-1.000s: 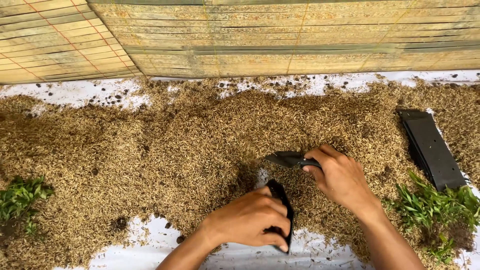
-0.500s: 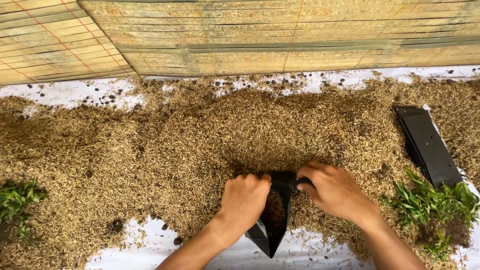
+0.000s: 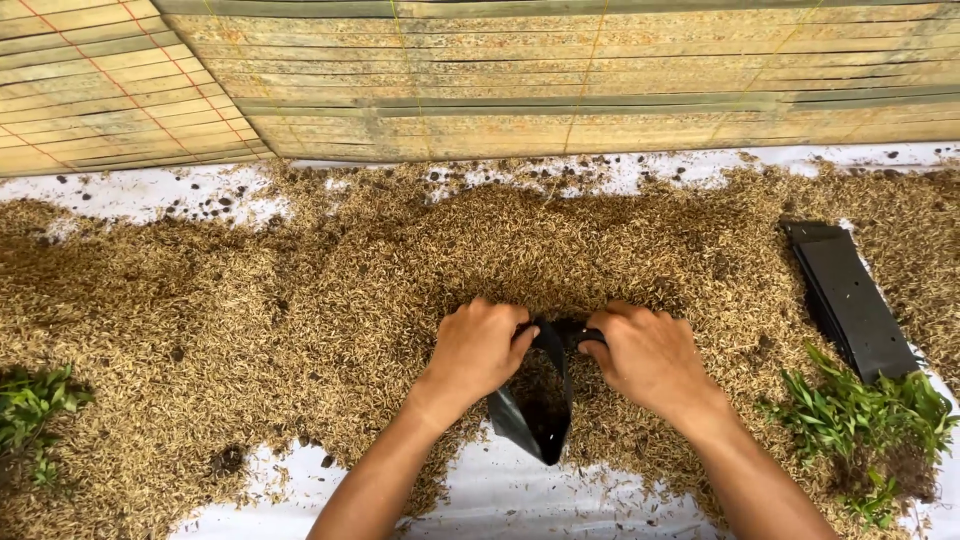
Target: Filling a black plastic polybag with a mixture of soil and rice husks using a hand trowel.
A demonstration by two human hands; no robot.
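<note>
A: While both hands grip the rim, where is the black plastic bag (image 3: 535,415)?

B: Centre of the rice-husk mix (image 3: 300,300), mouth held apart. Left hand (image 3: 478,350) and right hand (image 3: 650,355) each pinch one side; keep the mouth stretched wide and low against the pile.

A: Clearance?

B: Bamboo screen (image 3: 560,90) ahead, flat black bags (image 3: 850,300) and seedlings (image 3: 870,420) right. Fill level: probably partial.

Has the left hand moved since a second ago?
Yes. The left hand went from low, over the white sheet, up into the husk pile, toward the bamboo mat, and now grips the black bag.
</note>
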